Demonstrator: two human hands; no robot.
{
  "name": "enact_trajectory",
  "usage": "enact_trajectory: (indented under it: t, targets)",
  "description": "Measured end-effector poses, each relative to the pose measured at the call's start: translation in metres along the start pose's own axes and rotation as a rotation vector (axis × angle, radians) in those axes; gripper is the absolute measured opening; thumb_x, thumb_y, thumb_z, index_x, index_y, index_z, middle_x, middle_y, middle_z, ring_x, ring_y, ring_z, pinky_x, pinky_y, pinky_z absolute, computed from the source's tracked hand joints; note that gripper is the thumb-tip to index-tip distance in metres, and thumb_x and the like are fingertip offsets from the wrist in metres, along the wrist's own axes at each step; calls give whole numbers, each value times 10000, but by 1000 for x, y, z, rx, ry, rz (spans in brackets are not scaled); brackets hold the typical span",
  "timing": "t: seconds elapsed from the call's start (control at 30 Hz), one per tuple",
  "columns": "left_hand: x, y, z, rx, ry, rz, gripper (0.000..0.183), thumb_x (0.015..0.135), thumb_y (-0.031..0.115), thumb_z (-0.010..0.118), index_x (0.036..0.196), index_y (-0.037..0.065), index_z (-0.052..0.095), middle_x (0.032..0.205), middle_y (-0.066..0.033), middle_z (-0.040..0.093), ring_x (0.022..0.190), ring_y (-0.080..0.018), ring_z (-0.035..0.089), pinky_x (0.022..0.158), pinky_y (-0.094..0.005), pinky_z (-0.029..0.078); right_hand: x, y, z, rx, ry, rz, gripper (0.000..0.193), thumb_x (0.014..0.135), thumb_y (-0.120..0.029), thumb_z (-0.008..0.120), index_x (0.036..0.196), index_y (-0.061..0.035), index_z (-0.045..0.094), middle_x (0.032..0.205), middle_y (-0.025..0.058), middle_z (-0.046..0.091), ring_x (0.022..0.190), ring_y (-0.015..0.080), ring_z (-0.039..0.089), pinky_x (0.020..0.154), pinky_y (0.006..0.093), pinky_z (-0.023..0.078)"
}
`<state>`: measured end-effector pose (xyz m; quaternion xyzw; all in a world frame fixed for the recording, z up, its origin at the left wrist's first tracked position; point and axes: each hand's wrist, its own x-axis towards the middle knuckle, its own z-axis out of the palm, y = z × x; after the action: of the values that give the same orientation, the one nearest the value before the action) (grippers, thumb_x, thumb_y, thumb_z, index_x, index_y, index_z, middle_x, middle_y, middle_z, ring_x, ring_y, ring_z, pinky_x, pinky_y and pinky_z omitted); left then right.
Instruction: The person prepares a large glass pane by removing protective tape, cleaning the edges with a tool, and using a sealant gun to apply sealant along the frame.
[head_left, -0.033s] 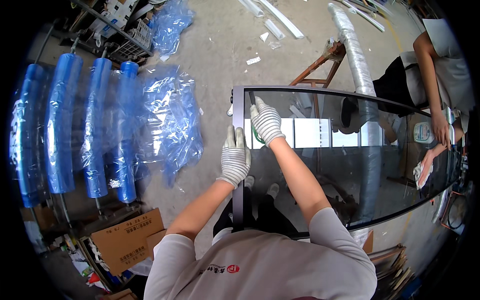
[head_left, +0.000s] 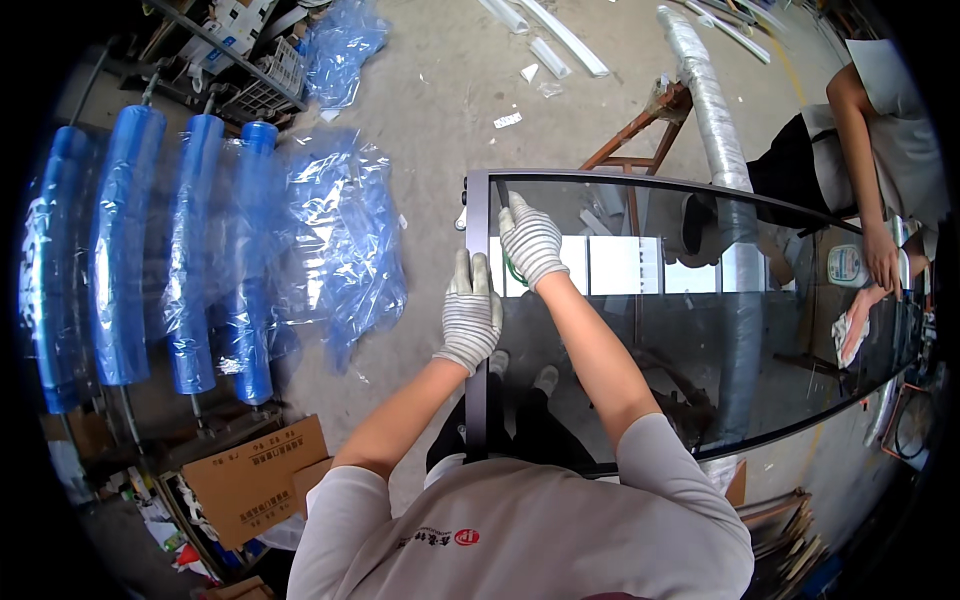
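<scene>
A large dark glass panel with a grey metal frame lies flat in front of me, stretching to the right. My left hand, in a striped white work glove, rests along the frame's left side with fingers extended. Over the glass near the far left corner, my gloved right hand has bent fingers around the end of a slim dark piece; what kind it is does not show. Beside that palm a green curved cord or band is partly hidden.
Rolls of blue film stand at the left, with loose blue plastic beside them. A co-worker's hand presses a white cloth on the glass near a bottle. A rusty trestle and cardboard stand nearby.
The co-worker's hand and the white cloth have shifted slightly to the right on the glass. My own hands are almost unmoved.
</scene>
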<state>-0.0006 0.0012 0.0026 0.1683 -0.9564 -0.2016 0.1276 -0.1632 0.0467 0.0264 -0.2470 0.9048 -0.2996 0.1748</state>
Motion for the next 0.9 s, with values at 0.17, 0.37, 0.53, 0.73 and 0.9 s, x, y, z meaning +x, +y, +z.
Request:
enact_trajectory:
  t: [0.17, 0.37, 0.53, 0.73, 0.9]
  targets:
    - [4, 2, -3, -12, -29, -9, 655, 792, 87, 492, 1382, -53, 242, 1382, -353, 234, 1173, -491, 383, 993, -487, 355, 12, -3, 17, -117, 67, -72, 381, 930, -299, 405, 1160, -27, 541, 745, 178, 652, 665, 315, 641, 608, 416, 510]
    - [0, 2, -5, -29, -62, -50, 679, 783, 107, 527, 1377, -61, 244, 1387, -351, 227, 1157, -482, 396, 989, -485, 358, -12, 4, 4, 1272, -12, 131, 317, 933, -226, 510, 1171, -33, 590, 574, -15, 501, 463, 50, 422, 406, 207, 325]
    - [3, 6, -6, -43, -55, -50, 687, 779, 95, 532, 1381, -61, 238, 1387, -349, 234, 1157, -478, 399, 997, -477, 353, 4, 4, 11, 290, 116, -2, 381, 906, -249, 490, 1165, 16, 576, 880, 187, 675, 807, 296, 659, 725, 368, 511]
    - [3, 2, -4, -11, -38, -45, 676, 778, 81, 526, 1377, -51, 242, 1374, -354, 255, 1145, -485, 411, 986, -482, 367, 10, -5, 17, 90, 146, 37, 375, 915, -257, 469, 1161, 2, 582, 948, 177, 674, 855, 312, 651, 767, 386, 502]
    - [2, -1, -3, -22, -13, -23, 674, 780, 84, 526, 1377, -49, 245, 1373, -353, 251, 1143, -487, 409, 985, -483, 367, 7, 11, 8, 1244, -38, 109, 303, 934, -174, 511, 1164, 11, 578, 650, -11, 527, 482, 46, 424, 416, 213, 334]
